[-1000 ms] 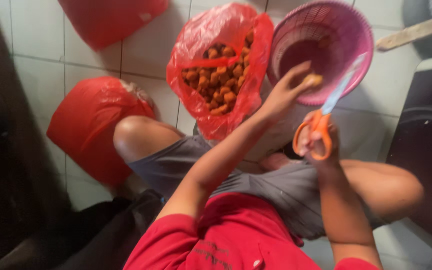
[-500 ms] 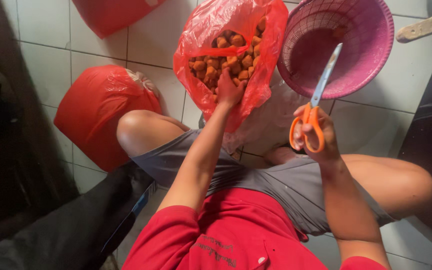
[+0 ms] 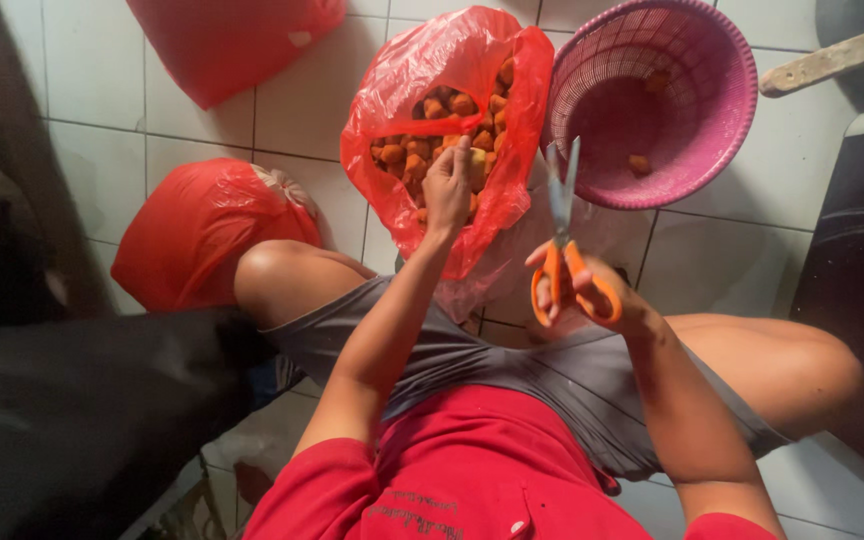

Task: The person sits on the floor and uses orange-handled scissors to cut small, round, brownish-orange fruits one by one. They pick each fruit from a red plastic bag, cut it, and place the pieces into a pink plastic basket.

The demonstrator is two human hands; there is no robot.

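Orange-brown pieces [image 3: 422,150] are heaped in an open red plastic bag [image 3: 392,90] set on the tiled floor [image 3: 82,70] in front of the seated person's knees. The left hand [image 3: 449,185] is reached into the bag's mouth, fingers curled down among the pieces; whether one is gripped cannot be told. The right hand [image 3: 592,295] is closed through the orange handles of a pair of scissors [image 3: 564,240], blades pointing up and slightly parted, held apart from the bag. A pink plastic basket [image 3: 722,120] stands just beside the bag, with only a couple of pieces visible on its bottom. Judged from this, little has been moved across; the bag is largely full, so most of the work appears left. Two further red bags, one tied shut [image 3: 192,230] by the left knee and one [image 3: 232,40] at the top edge, are untouched. Against the frame half a second earlier, the left hand is seen deeper in the bag, and the scissors are now held more upright and lower.
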